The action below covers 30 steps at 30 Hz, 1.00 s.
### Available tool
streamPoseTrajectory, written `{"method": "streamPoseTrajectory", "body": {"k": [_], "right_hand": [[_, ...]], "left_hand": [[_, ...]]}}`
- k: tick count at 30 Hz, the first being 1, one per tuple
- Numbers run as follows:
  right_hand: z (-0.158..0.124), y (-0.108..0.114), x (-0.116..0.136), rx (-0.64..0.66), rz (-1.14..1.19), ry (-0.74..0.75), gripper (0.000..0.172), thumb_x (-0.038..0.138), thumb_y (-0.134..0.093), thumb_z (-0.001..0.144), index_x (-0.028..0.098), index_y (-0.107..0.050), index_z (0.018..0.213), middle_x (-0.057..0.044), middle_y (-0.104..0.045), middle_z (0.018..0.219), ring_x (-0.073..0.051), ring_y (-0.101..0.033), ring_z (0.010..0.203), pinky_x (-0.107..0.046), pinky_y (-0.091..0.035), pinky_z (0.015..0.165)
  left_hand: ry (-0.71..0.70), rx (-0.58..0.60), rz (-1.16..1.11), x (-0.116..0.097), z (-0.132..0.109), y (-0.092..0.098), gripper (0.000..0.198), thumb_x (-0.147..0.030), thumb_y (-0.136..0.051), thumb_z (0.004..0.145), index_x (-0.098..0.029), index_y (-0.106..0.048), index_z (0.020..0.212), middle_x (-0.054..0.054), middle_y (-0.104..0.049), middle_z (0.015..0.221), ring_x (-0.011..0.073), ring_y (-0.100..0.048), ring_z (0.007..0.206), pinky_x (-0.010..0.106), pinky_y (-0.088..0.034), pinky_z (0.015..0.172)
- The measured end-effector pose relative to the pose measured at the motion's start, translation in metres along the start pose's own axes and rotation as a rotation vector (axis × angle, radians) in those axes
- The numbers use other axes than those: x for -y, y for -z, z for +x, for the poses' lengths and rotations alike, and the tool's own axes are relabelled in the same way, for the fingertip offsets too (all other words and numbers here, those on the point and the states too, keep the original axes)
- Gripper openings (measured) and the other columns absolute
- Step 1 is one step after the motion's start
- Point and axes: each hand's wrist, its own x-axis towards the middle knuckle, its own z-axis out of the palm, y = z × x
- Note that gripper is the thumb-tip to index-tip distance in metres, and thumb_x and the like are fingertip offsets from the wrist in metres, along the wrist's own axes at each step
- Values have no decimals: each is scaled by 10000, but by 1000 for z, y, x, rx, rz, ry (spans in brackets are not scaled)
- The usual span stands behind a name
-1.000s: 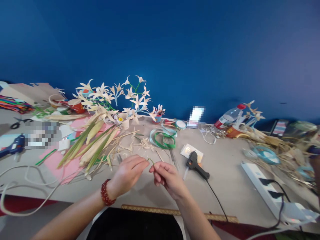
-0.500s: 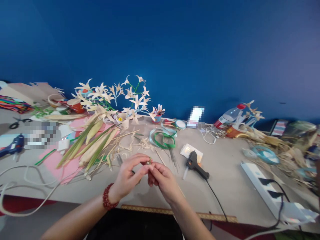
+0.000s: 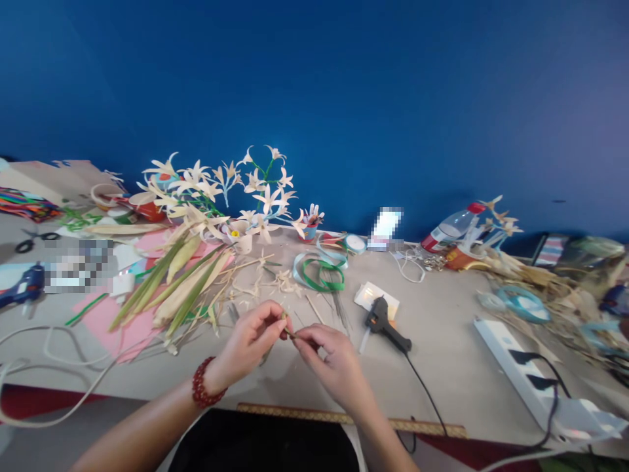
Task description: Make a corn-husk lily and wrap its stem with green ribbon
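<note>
My left hand (image 3: 250, 342), with a red bead bracelet (image 3: 200, 391) on its wrist, pinches one end of a thin green and tan stem piece (image 3: 289, 332) above the table's front. My right hand (image 3: 330, 359) pinches the same small piece from the other side, fingertips nearly meeting the left ones. A black glue gun (image 3: 386, 324) lies just right of my hands. Long green and cream leaves (image 3: 184, 287) lie to the left, and a bunch of cream paper flowers (image 3: 230, 190) stands behind them.
Green and pale blue ribbon loops (image 3: 322, 270) lie behind my hands. A white power strip (image 3: 521, 368) with a black plug sits at the right. A blue glue gun (image 3: 22, 290), scissors (image 3: 29, 241) and white cord (image 3: 59, 354) are at the left. A plastic bottle (image 3: 449, 231) lies back right.
My hands came together and shifted slightly down; the stem piece between them turned from upright to lying level. The view drifted a little to the right.
</note>
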Motion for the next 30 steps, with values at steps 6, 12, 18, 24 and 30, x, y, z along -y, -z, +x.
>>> {"method": "streamPoseTrajectory", "body": {"k": [6,12,18,24,30], "right_hand": [[-1,-5,-4,-216,302,-78,147,298,-641,871,190,-690,784,-8,-627,671,-134,-544,602,-244,-430,573],[3,-29,-11,-363,687,-180,140,313,-725,805,198,-644,810,8,-616,779,-110,-572,608,-238,-505,590],[5,-28,-13,-348,409,-88,111,297,-651,865,204,-644,925,-21,-654,812,-140,-619,647,-259,-530,597],[4,-14,-9,-249,-91,106,118,178,-545,906,183,-656,944,-58,-694,828,-173,-638,694,-284,-502,642],[6,-10,-6,-192,-341,258,150,111,-502,898,186,-618,839,-56,-673,772,-191,-616,704,-300,-467,667]], "left_hand": [[36,132,-214,2,1,1,106,-261,-456,961,-182,-495,901,6,-634,756,121,-598,670,260,-494,658],[21,157,-345,1,3,-4,106,-249,-429,958,-188,-467,879,-12,-614,668,121,-576,615,258,-478,617],[-34,135,-256,5,4,-5,112,-216,-423,956,-181,-488,871,-16,-589,672,113,-559,612,257,-468,627],[-88,117,-3,9,2,-3,113,-236,-397,983,-187,-496,960,-20,-580,710,106,-539,640,232,-438,622],[-101,116,210,3,1,-4,136,-268,-390,994,-193,-497,955,-26,-570,740,95,-495,613,227,-405,614]]}}
